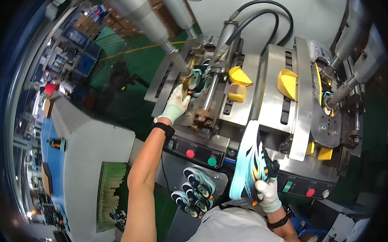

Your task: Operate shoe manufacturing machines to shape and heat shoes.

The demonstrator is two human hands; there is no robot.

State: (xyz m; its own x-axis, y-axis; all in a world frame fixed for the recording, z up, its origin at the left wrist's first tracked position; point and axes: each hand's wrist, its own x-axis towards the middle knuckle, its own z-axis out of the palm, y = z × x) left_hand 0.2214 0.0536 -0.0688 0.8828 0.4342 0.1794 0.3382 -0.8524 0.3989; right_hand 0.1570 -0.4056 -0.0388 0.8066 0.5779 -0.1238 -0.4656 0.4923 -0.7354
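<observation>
My right hand (268, 194), in a pale glove, is closed on the heel end of a sneaker (247, 163) with a light blue sole and a black and orange upper. That sneaker is held upright in front of the machine, its toe end pointing up and its sole facing left. My left hand (177, 103), gloved too, reaches to the left station of the press machine (211, 93). Its fingers are stretched out beside a second sneaker (197, 81), dark with light blue, clamped there under a metal rod. Whether the fingertips touch that sneaker is hard to see.
Yellow blocks (236, 92) rest on the metal plates. Thick cylinders (136, 13) slant in from above on both sides. A panel carries a red button (190, 153) and a green button (212, 162). Several sneakers (194, 191) stand on a low shelf. A conveyor (54, 166) runs at left.
</observation>
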